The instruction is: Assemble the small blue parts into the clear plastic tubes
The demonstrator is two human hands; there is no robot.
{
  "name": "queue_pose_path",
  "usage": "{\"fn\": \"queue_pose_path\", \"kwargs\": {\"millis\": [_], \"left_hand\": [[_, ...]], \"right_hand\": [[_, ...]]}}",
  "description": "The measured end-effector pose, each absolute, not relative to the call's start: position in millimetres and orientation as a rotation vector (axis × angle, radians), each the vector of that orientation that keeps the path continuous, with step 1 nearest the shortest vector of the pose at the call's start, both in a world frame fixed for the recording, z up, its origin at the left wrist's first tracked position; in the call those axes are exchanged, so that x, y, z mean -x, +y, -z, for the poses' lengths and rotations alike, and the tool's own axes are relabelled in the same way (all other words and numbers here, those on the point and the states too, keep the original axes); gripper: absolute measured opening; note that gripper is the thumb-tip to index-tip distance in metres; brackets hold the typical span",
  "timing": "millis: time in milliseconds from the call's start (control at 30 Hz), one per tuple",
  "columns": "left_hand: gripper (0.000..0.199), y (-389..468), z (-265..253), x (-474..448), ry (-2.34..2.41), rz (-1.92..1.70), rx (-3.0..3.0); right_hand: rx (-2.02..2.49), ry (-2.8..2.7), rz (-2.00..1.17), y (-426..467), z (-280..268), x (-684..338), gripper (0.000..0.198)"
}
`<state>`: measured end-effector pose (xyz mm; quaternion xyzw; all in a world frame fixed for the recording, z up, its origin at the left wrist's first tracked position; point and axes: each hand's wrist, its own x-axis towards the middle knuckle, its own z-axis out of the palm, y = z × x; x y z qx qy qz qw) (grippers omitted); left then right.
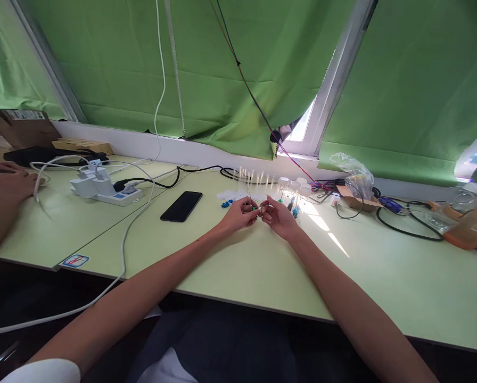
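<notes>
My left hand point(241, 214) and my right hand point(278, 217) meet over the table, fingertips almost touching. Between them is a small green piece point(255, 208) with thin wire-like strands; its exact kind is too small to make out. The left fingers are closed on the green piece, and the right fingers pinch a thin strand by it. Behind the hands stand several thin clear tubes point(258, 180). Small blue pieces point(226, 204) lie left of my left hand, and blue-tipped pieces point(295, 210) sit right of my right hand. White round caps point(301, 186) are just behind.
A black phone point(181, 206) lies to the left. Beyond it is a white power strip point(121, 196) with plugs and cables. Another person's hand point(10, 183) rests at far left. Right are a cardboard tray point(358, 199), cables and an orange bottle point(472, 226).
</notes>
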<state>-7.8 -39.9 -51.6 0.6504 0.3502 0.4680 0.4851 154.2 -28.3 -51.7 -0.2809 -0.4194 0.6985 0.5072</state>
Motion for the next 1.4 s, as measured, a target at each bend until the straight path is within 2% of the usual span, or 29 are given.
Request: {"fn": "queue_pose_path", "kwargs": {"millis": [267, 700, 1400], "left_hand": [[0.040, -38.3, 52.3, 7.6, 0.807, -1.155, -1.550], [0.033, -35.0, 53.7, 9.9, 0.768, -1.176, -1.445], [0.035, -36.5, 52.8, 8.1, 0.781, -1.189, -1.421]], "right_hand": [[0.592, -1.024, -1.703, -25.6, 54.7, -156.3, 0.024], [0.525, -1.064, -1.725, -32.5, 50.2, -156.2, 0.021], [0.577, -1.077, -1.683, -30.7, 50.5, -154.1, 0.028]]}}
